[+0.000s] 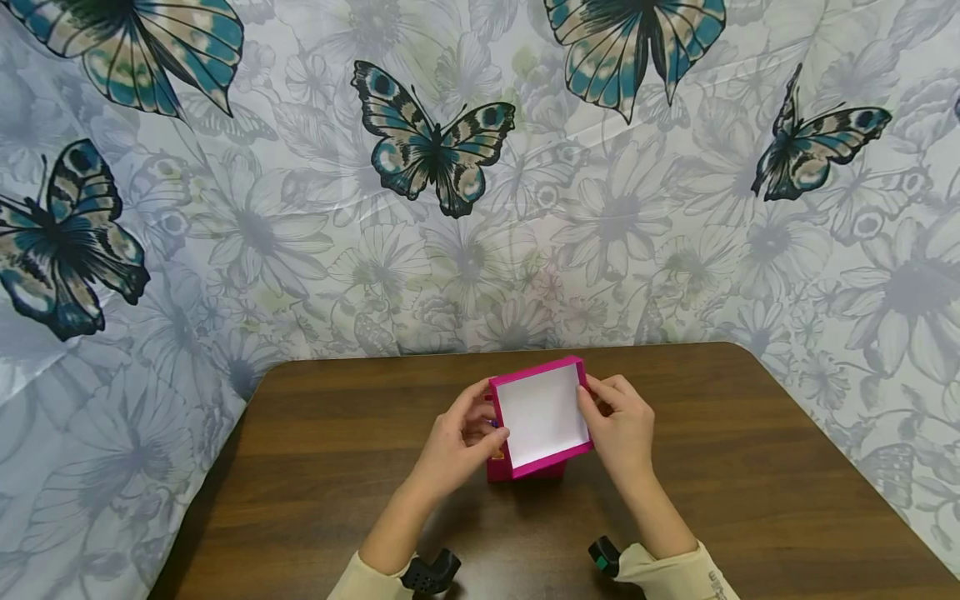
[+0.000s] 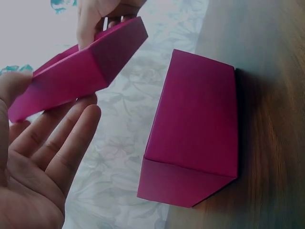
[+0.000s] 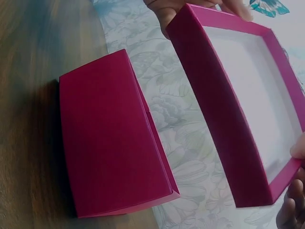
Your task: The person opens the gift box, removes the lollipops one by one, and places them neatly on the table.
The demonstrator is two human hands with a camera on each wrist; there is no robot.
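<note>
The pink lid (image 1: 543,417) hides nearly all of the pink box (image 2: 195,114) from the head camera, leaving a strip below its lower edge and a little at the left; what is inside the box cannot be seen from the wrists either. Small blue and gold spots (image 1: 497,454) beside the left fingers may be something in or on the box, but they are too small to name. In the left wrist view the left hand (image 1: 457,442) is cut off by the frame edge, and in the right wrist view only part of the right hand (image 1: 621,421) comes in at the lower right. Both hands grasp the lid by opposite sides, each with its thumb over the rim; the left fingers reach underneath, while most of the right ones are hidden behind the lid in the head view. The lid is thus held between the two hands, tilted, its white hollow turned towards the head camera. Both wrist views show it raised and apart from the box, which stands on the brown wooden table (image 1: 337,450), touched by neither hand as far as those views show
</note>
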